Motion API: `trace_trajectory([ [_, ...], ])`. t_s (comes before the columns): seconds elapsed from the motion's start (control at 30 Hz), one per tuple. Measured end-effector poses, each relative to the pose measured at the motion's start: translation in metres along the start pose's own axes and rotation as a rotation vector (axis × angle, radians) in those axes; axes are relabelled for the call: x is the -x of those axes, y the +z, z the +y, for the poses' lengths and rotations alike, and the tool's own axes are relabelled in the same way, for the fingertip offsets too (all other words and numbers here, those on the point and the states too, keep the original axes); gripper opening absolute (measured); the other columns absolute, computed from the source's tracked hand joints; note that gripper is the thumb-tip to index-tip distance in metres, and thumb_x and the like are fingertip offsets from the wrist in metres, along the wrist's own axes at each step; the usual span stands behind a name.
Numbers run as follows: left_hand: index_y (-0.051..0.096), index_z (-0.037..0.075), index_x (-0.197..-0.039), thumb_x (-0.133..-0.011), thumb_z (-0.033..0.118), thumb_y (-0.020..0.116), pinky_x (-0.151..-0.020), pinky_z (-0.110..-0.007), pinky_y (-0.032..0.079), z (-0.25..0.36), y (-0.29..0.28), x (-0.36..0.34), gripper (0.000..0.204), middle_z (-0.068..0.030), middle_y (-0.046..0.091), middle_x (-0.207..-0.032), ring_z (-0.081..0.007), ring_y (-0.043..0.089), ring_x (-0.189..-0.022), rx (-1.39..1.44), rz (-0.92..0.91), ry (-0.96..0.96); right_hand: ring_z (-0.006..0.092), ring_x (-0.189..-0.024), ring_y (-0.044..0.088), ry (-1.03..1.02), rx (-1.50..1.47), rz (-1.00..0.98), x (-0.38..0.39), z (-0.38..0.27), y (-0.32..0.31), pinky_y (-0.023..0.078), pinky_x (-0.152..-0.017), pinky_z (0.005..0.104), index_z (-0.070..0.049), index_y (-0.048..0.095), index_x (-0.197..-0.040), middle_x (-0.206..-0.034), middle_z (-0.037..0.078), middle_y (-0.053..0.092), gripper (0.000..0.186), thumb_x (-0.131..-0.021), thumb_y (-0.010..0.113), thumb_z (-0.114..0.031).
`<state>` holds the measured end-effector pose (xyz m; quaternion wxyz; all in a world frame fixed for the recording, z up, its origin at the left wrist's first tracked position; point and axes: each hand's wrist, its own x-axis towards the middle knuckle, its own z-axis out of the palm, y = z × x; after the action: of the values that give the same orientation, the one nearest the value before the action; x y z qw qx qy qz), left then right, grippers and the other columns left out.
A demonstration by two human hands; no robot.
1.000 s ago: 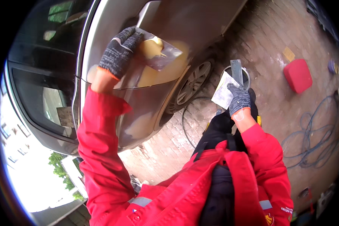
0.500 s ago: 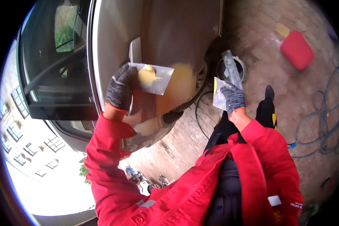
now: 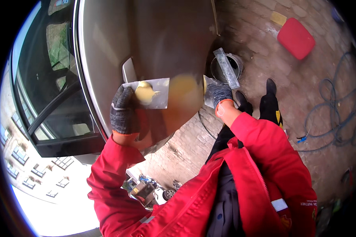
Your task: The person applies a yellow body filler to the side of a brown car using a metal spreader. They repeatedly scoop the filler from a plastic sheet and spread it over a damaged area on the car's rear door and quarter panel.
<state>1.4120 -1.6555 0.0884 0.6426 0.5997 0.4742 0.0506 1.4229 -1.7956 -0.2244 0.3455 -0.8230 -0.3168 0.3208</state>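
Note:
My left hand (image 3: pixel 123 112), in a dark knit glove, grips the edge of a flat metal plate (image 3: pixel 162 90). A lump of yellow putty (image 3: pixel 144 94) sits on that plate. In my gloved right hand (image 3: pixel 220 94) is a putty spreader (image 3: pixel 209 91), with yellow putty along its left edge. The spreader is just right of a dark car door (image 3: pixel 158 43), beside its smoothed yellow filler patch (image 3: pixel 186 87); whether it touches the door I cannot tell. The plate is in front of the door, below the door handle (image 3: pixel 128 70).
Beyond my right hand stands a bucket (image 3: pixel 237 65) with a long metal bar (image 3: pixel 226 68) across its rim. A red padded seat (image 3: pixel 296 38) and a yellow sheet (image 3: pixel 279 18) are farther off. A hose (image 3: pixel 336 106) lies coiled on the paving at right.
My right hand has moved left with the spreader, closer to the filler patch. My view has shifted, and the tyre seen beside the door earlier is out of sight. Both hands keep their holds.

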Motion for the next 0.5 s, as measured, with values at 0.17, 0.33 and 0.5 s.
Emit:
trace_trajectory([
  [0.17,0.066,0.001,-0.113,-0.1,0.034,0.057,-0.098,-0.04,0.049,0.007,-0.002,-0.007,0.036,-0.0117,0.07,-0.11,-0.0259,0.065,-0.104,0.065,0.02,-0.109,0.0237,-0.117,0.062,0.013,-0.279,0.113,-0.011,0.017,0.024,0.049,-0.101,0.031,-0.006,0.065,-0.126,-0.128,0.011,0.065,0.039,-0.093,0.045,-0.003],
  [0.33,0.064,0.004,-0.119,-0.101,0.032,0.056,-0.102,-0.04,0.047,0.019,-0.008,-0.001,0.034,-0.0113,0.068,-0.116,-0.0255,0.063,-0.11,0.034,-0.071,-0.142,0.0244,-0.112,0.065,0.166,-0.783,-0.057,0.0,-0.003,-0.026,0.051,-0.096,0.0318,-0.004,0.068,-0.121,-0.121,0.013,0.069,0.037,-0.094,0.043,0.001],
  [0.5,0.059,0.005,-0.129,-0.102,0.029,0.054,-0.105,-0.04,0.045,0.015,-0.015,-0.007,0.037,-0.0123,0.066,-0.124,-0.026,0.062,-0.115,0.272,-0.163,-0.219,0.0257,-0.099,0.068,0.168,-0.735,-0.028,0.0,0.0,0.004,0.052,-0.087,0.0328,0.0,0.07,-0.112,-0.11,0.016,0.072,0.025,-0.096,0.054,-0.009],
])
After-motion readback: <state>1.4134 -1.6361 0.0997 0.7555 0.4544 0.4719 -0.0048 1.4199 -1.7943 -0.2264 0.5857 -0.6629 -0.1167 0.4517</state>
